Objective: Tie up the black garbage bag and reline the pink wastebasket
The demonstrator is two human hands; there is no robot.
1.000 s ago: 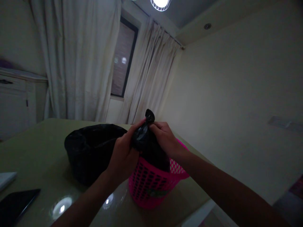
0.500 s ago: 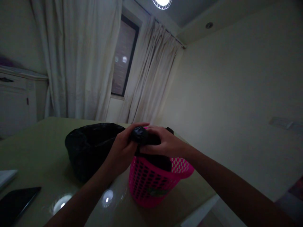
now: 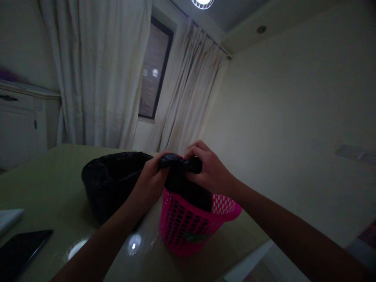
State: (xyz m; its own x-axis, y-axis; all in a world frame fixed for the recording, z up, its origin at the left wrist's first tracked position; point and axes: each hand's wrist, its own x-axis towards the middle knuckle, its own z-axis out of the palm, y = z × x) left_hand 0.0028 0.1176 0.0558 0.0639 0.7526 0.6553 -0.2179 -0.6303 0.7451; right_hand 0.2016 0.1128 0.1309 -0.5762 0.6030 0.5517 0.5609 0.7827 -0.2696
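A pink perforated plastic basket (image 3: 188, 227) stands on the table, tilted in the view. A black plastic bag (image 3: 188, 184) hangs down into it, its upper edge bunched above the rim. My left hand (image 3: 152, 178) grips the bunched edge from the left, fingers partly hidden behind the plastic. My right hand (image 3: 208, 166) holds the same edge a little to the right, fingers curled around a dark rolled part. Left of the basket, behind my left forearm, sits a container lined with black plastic (image 3: 100, 188), its top gaping.
The glossy table (image 3: 58, 176) reflects the ceiling lamp. A dark flat device, perhaps a phone or tablet (image 3: 26, 246), lies at the lower left, beside a white flat object (image 3: 10, 219). The table's right edge runs near the basket. Curtains (image 3: 105, 78) hang behind.
My right hand has moved slightly right and up, away from the left hand. The bag's edge is now stretched between them. The basket has stayed in place.
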